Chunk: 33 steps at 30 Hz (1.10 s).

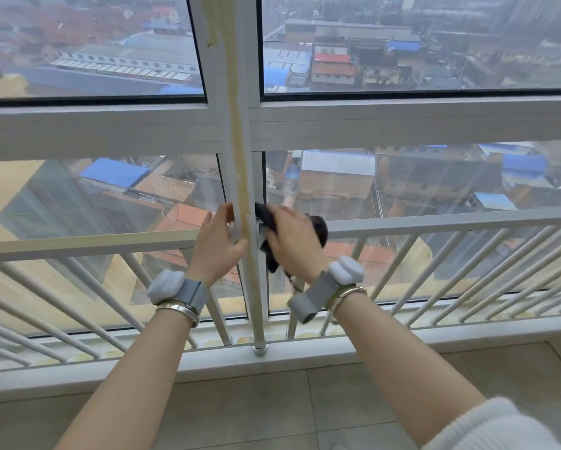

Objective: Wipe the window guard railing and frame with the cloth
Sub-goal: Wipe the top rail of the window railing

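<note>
A white upright post [240, 164] with a yellowish stained strip runs down the middle of the window frame [110, 125]. My left hand [219, 241] grips this post at the height of the guard railing's top rail [435, 224]. My right hand [292, 237] holds a dark cloth [318, 227] and presses it against the right side of the post, where the rail meets it. Part of the cloth hangs below my palm. Both wrists carry grey strapped devices.
White slanted railing bars [487, 271] run left and right below the top rail. A white sill [402, 344] lies beneath, with a metal foot [259, 348] at the post's base. Tiled floor [256, 414] is under my arms. City rooftops show far below through the glass.
</note>
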Each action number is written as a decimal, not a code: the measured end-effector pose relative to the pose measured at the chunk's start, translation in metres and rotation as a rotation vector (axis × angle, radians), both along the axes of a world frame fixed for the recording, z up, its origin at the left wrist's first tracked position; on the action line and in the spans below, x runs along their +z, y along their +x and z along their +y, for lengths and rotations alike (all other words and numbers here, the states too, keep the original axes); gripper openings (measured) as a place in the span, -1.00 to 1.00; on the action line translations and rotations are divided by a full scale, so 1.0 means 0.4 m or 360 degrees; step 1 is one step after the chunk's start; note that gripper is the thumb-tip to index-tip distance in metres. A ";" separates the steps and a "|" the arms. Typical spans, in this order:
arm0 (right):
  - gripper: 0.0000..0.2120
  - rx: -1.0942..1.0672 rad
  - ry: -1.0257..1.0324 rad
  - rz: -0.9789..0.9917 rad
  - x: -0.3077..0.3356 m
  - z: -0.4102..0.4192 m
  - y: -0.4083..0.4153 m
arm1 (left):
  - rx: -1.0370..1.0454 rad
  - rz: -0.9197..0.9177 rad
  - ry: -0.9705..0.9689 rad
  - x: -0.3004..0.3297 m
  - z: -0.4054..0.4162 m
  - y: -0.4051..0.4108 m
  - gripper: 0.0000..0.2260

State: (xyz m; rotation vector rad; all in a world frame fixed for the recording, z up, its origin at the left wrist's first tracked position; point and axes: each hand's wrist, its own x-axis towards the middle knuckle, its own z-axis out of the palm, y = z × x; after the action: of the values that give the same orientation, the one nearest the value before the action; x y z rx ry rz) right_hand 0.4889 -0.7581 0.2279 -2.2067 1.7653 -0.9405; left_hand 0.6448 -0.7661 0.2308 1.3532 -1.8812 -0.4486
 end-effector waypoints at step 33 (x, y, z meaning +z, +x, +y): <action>-0.64 -0.0500 -0.0397 0.0267 -0.041 0.105 -0.193 | -0.0295 0.0079 0.0294 0.022 0.000 0.038 -0.55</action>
State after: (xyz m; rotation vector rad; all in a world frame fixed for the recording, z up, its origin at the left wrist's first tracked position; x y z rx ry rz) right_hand 0.4116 -0.7160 0.2113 -2.2507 2.2315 -1.1221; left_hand 0.6599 -0.7661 0.2395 1.2762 -1.9707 -0.7589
